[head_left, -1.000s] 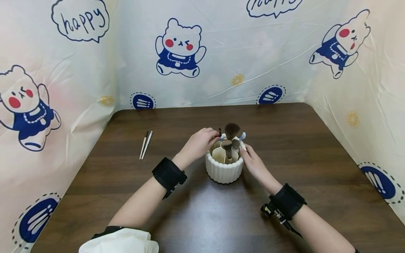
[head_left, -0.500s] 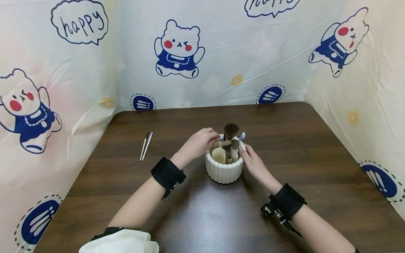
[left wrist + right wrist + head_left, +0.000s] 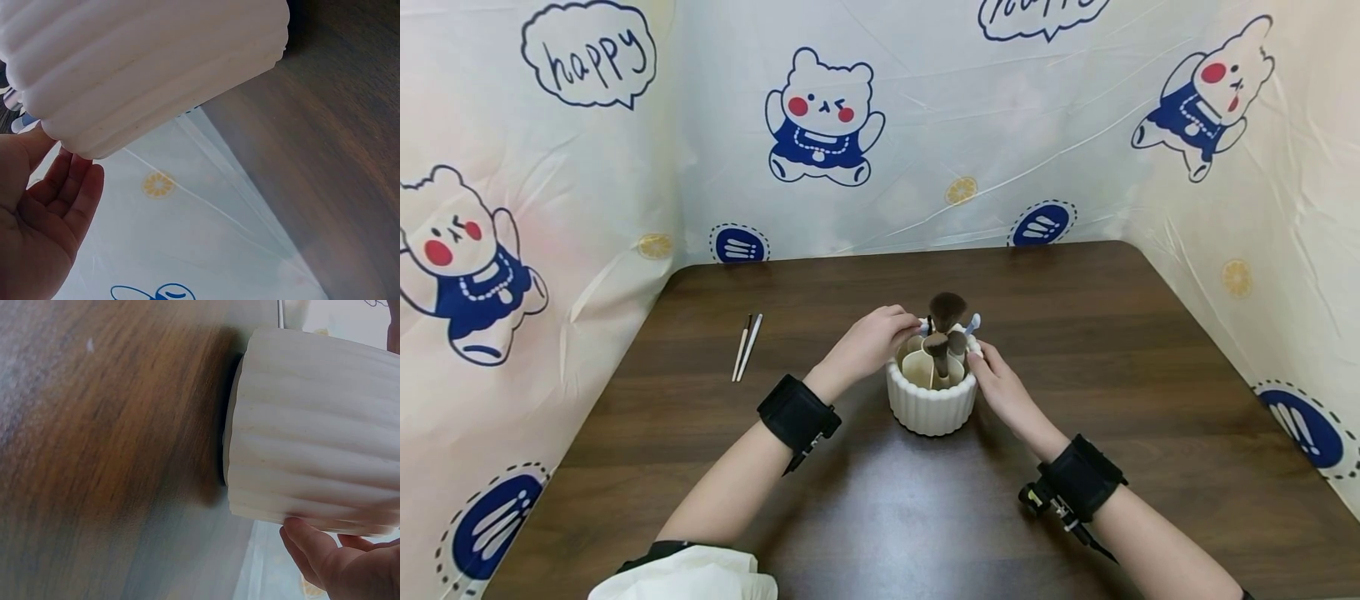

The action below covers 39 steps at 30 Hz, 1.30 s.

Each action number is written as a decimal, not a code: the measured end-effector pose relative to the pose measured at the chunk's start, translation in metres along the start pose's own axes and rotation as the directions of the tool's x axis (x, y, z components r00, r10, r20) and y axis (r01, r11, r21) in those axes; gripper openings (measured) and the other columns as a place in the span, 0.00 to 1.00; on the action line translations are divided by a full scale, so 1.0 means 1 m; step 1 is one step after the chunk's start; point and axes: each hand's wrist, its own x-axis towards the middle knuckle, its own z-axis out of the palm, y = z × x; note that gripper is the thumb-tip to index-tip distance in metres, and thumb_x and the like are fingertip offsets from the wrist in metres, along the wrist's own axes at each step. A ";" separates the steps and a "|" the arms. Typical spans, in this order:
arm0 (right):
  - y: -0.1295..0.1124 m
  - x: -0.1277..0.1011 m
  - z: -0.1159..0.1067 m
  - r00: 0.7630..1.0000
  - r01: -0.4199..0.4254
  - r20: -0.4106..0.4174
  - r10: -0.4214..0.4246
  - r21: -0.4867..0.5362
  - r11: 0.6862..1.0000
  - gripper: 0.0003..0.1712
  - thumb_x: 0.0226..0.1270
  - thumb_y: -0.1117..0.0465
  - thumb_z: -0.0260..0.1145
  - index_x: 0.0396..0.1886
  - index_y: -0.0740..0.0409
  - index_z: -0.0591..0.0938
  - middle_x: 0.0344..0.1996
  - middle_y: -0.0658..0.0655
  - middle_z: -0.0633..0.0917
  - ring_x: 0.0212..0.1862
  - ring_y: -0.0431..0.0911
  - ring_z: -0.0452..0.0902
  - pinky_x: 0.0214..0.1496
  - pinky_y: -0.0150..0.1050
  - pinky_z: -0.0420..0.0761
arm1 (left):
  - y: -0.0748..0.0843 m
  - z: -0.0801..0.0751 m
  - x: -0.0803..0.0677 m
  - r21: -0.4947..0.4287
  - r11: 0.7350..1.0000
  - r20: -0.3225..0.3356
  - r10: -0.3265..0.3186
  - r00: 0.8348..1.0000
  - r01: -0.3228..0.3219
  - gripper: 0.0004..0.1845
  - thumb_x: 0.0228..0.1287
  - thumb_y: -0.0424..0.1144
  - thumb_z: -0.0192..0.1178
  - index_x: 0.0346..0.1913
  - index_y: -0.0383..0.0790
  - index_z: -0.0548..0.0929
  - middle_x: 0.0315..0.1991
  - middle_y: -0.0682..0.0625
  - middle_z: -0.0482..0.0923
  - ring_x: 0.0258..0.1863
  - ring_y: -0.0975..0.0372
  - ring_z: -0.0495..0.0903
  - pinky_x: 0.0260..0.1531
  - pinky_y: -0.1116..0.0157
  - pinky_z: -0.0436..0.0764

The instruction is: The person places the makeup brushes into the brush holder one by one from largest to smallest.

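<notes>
A white ribbed brush holder (image 3: 932, 408) stands on the table with dividers inside. Out of it rise a large fluffy makeup brush (image 3: 948, 310), a smaller makeup brush (image 3: 938, 348) and a light-blue tip (image 3: 974, 322). My left hand (image 3: 880, 337) has its fingertips at the far left rim, beside a slim dark brush tip (image 3: 930, 325). In the left wrist view its fingers curl by the ribbed wall; I cannot tell whether they still pinch the slim brush. My right hand (image 3: 1000, 387) holds the holder's right side, thumb and fingers against the wall (image 3: 312, 437).
Two slim brushes, one dark-tipped (image 3: 742, 346) and one white (image 3: 750, 346), lie side by side on the brown wooden table (image 3: 1075, 333), left of the holder. A printed curtain (image 3: 917, 150) hangs behind the table and along both sides.
The slim dark brush tip at my left fingertips has sunk lower into the holder and shifted slightly right. Both hands and the holder stay nearly in place.
</notes>
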 end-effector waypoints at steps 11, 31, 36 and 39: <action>-0.001 0.001 0.001 1.000 -0.007 -0.018 0.007 -0.010 1.000 0.30 0.78 0.50 0.39 0.72 0.61 0.57 0.68 0.66 0.65 0.69 0.55 0.60 0.70 0.53 0.62 | -0.009 -0.005 0.001 -0.032 0.996 0.012 -0.085 0.996 0.086 0.13 0.72 0.41 0.51 0.47 0.41 0.84 0.41 0.49 0.83 0.42 0.59 0.80 0.44 0.62 0.79; 0.000 -0.002 0.001 1.000 -0.024 -0.014 0.023 -0.013 1.000 0.30 0.79 0.50 0.39 0.73 0.60 0.56 0.71 0.66 0.62 0.73 0.57 0.55 0.72 0.55 0.59 | -0.105 -0.036 -0.031 -0.204 0.818 -0.415 -0.570 0.709 0.538 0.14 0.69 0.42 0.56 0.51 0.38 0.82 0.45 0.42 0.82 0.44 0.51 0.80 0.44 0.54 0.77; -0.002 -0.002 0.001 1.000 -0.018 -0.006 0.018 -0.017 1.000 0.30 0.79 0.49 0.38 0.73 0.60 0.55 0.71 0.66 0.62 0.73 0.57 0.55 0.72 0.56 0.59 | -0.138 -0.036 -0.054 -0.217 0.709 -0.442 -0.684 0.580 0.671 0.15 0.71 0.42 0.54 0.51 0.37 0.81 0.45 0.40 0.81 0.44 0.49 0.79 0.42 0.51 0.76; -0.002 -0.002 0.002 1.000 -0.016 -0.003 0.016 -0.020 1.000 0.31 0.79 0.49 0.38 0.73 0.60 0.55 0.71 0.66 0.62 0.73 0.57 0.55 0.72 0.56 0.59 | -0.153 -0.037 -0.067 -0.223 0.654 -0.437 -0.730 0.526 0.723 0.15 0.71 0.40 0.53 0.51 0.35 0.81 0.45 0.38 0.81 0.45 0.46 0.79 0.43 0.49 0.75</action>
